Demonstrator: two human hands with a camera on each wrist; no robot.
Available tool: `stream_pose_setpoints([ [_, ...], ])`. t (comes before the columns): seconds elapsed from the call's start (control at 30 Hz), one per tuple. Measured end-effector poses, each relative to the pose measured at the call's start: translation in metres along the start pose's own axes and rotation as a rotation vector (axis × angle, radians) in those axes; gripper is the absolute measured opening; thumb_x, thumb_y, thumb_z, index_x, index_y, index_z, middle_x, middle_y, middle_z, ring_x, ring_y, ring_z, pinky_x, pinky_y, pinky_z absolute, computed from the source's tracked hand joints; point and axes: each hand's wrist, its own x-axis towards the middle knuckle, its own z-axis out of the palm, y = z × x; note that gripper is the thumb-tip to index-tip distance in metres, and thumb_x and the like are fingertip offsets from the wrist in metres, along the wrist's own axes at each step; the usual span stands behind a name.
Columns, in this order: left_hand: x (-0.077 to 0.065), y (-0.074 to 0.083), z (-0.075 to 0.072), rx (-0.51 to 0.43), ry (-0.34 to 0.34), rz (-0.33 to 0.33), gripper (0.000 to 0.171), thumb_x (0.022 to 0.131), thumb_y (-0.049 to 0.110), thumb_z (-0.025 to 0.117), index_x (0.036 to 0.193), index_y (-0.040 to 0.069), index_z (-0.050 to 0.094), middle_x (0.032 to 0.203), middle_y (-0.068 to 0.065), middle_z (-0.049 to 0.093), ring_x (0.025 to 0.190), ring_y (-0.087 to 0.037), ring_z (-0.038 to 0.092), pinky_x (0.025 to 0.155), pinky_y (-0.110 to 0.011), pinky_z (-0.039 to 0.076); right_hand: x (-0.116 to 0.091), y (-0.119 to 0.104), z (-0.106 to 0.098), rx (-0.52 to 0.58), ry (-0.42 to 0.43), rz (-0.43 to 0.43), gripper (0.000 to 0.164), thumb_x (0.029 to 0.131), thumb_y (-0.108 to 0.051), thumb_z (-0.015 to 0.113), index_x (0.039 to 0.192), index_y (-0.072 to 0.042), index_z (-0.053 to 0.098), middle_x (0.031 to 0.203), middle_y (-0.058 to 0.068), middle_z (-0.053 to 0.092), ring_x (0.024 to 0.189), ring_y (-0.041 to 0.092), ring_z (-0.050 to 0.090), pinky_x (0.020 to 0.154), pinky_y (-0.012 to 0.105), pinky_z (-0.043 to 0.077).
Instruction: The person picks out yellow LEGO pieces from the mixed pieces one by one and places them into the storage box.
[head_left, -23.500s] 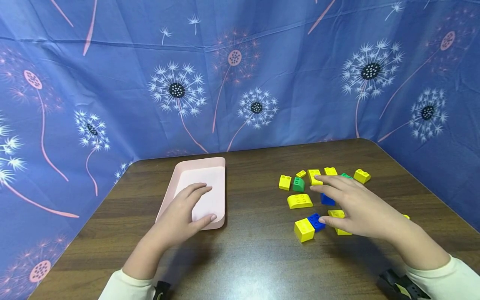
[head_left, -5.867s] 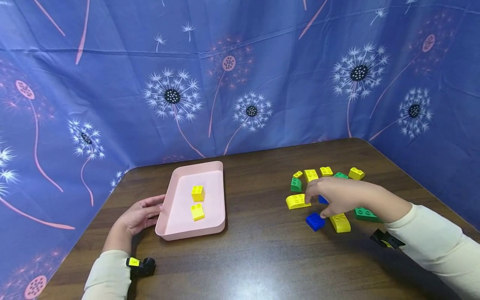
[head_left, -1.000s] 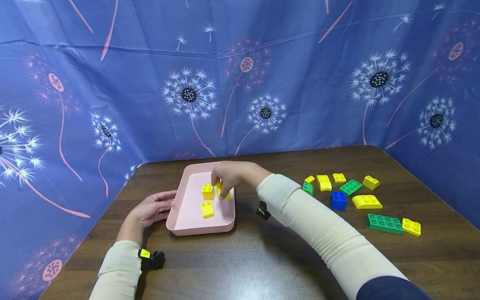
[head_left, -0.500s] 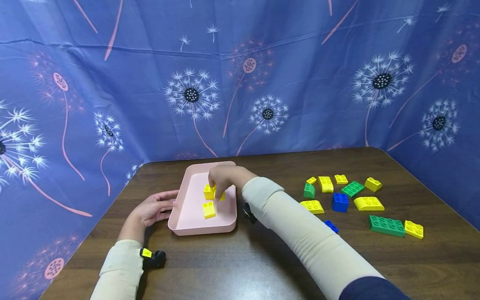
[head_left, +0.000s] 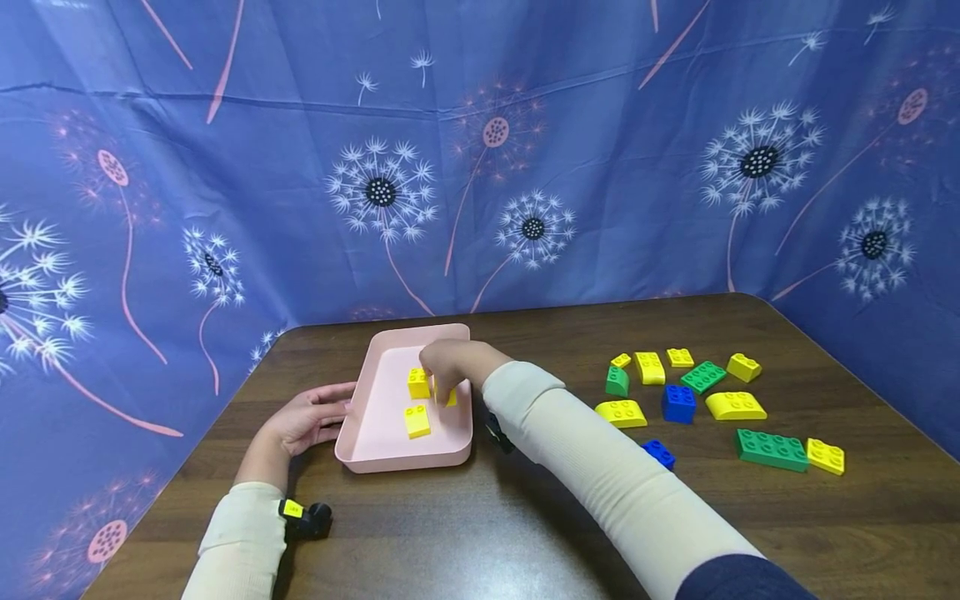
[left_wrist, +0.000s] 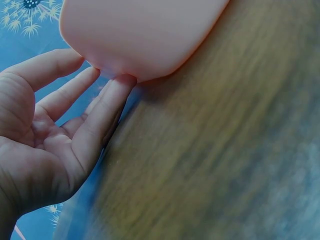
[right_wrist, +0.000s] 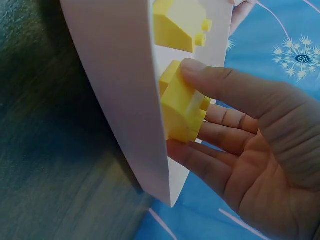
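Observation:
In the pink tray (head_left: pixel 405 460), my right hand (head_left: pixel 453 362) pinches a yellow toy brick (right_wrist: pixel 182 110) between thumb and fingers, close to the tray's right wall. Most of that brick is covered by the hand in the head view. Just left of it stands another yellow brick (head_left: pixel 417 384). A third yellow brick (head_left: pixel 417 422) lies nearer the tray's front. My left hand (head_left: pixel 306 417) touches the tray's left side with extended fingertips (left_wrist: pixel 125 82), palm turned up in the left wrist view.
Across the right half of the wooden table (head_left: pixel 555 350) are spread several bricks: a long green brick (head_left: pixel 771 450), a blue brick (head_left: pixel 678 405) and a curved yellow brick (head_left: pixel 736 406) among them. My right sleeve (head_left: pixel 592 458) partly covers a blue brick (head_left: pixel 659 454). A blue patterned cloth (head_left: pixel 615 167) hangs behind.
Several seconds ago my right hand was among the bricks at the right; now it is in the tray with a third yellow brick. Over the last second it shifted only slightly. The left hand stayed.

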Motion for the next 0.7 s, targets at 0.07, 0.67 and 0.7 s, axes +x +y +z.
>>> stream_pose_setpoints([
  [0.07,-0.0002,-0.0003,0.0001,-0.003,0.002,0.000,0.059,0.096,0.003,0.058,0.148,-0.005,0.032,0.112,-0.003,0.068,0.098,-0.016,0.067,0.083,-0.035,0.055,-0.0003,0.0010,0.0012,-0.007,-0.001,0.008,0.050,0.074,-0.018,0.086,0.117,-0.006,0.064,0.095,-0.001,0.063,0.083,0.016,0.055,0.073,0.024,0.050],
  [0.67,-0.0017,0.0010,0.0015,0.007,0.015,-0.002,0.060,0.096,0.004,0.057,0.149,-0.006,0.030,0.113,-0.004,0.067,0.098,-0.016,0.067,0.082,-0.034,0.055,-0.0037,0.0095,0.0081,0.130,-0.030,0.056,0.044,0.073,-0.013,0.086,0.110,-0.007,0.064,0.090,0.002,0.060,0.078,0.017,0.057,0.069,0.024,0.053],
  [0.7,-0.0016,0.0011,0.0015,0.007,0.016,-0.004,0.060,0.096,0.004,0.058,0.149,-0.006,0.030,0.112,-0.004,0.067,0.098,-0.016,0.067,0.082,-0.034,0.055,-0.0041,0.0100,0.0081,0.129,-0.028,0.055,0.044,0.073,-0.013,0.086,0.110,-0.007,0.063,0.090,0.001,0.060,0.078,0.017,0.057,0.068,0.024,0.053],
])
